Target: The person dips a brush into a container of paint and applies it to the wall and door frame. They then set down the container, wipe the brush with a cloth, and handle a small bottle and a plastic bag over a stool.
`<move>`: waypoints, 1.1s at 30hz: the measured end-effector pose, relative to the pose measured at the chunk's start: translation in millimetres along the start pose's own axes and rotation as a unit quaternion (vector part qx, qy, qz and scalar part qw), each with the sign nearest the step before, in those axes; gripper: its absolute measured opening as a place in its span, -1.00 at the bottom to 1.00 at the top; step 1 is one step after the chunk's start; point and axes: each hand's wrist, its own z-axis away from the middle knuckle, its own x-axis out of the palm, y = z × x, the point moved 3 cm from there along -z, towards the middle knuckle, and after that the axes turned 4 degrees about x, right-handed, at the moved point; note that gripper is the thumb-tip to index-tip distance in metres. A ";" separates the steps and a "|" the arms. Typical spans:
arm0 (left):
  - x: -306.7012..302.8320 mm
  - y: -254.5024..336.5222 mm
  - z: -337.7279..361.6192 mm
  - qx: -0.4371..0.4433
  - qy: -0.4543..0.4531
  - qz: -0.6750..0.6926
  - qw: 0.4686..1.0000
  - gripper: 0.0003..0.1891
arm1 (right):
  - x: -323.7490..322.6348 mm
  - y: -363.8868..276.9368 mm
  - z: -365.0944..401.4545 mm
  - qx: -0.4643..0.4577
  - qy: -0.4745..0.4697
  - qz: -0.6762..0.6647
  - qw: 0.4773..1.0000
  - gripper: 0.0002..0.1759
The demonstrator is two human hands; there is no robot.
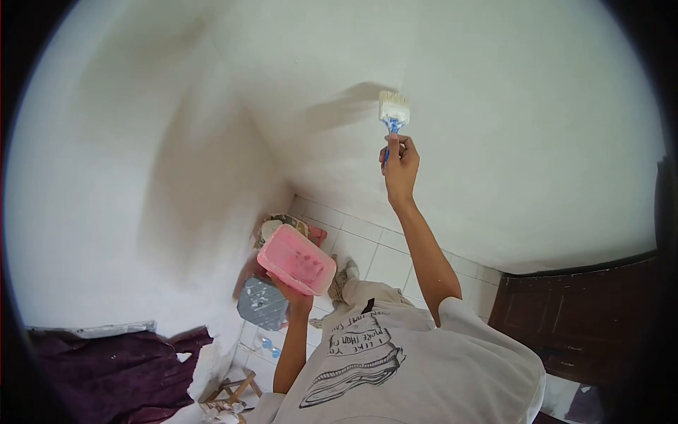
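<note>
My right hand (400,166) is closed round the blue handle of a wide paintbrush (393,109), raised in front of the white wall (494,141). White paint coats the brush's pale bristles, which point up, and a shadow lies on the wall beside them. Lower and to the left, my left hand (293,291) holds a pink plastic tub (296,260) from below at its near side. The tub is tilted, its inside faces me, and whitish smears mark its rim and walls.
Below the tub stands a grey paint-spotted stool or box (263,304). Several items lie in the corner behind it. Dark wooden furniture (579,318) is at the right, purple cloth (113,367) at the lower left, and a wooden frame (240,389) near it. White tiles (357,251) cover the floor.
</note>
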 end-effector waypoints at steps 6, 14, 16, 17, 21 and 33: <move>13.9 18.6 -38.0 0.013 0.028 0.028 0.999 -0.11 | 27.8 144.5 -39.4 -0.078 0.063 0.139 0.985 -0.56; 40.6 49.9 -76.1 0.006 -0.047 0.010 0.999 -0.14 | 22.9 146.8 -18.9 0.177 0.092 0.078 0.977 -0.59; 33.1 47.6 -82.7 0.005 -0.050 0.016 0.999 -0.15 | 28.8 34.2 -32.8 0.101 0.066 -0.006 0.993 -0.57; 27.5 44.7 -87.8 -0.027 -0.032 0.016 0.999 -0.16 | 33.0 -21.7 -26.8 0.035 0.064 0.012 0.997 -0.54; 17.0 44.9 -93.7 -0.080 -0.053 0.005 0.995 -0.18 | 40.2 -80.2 -26.2 -0.061 0.093 0.049 0.993 -0.52; 13.6 48.8 -96.9 -0.064 -0.049 -0.008 0.997 -0.12 | -7.9 83.8 -90.6 0.121 0.116 0.107 0.980 -0.63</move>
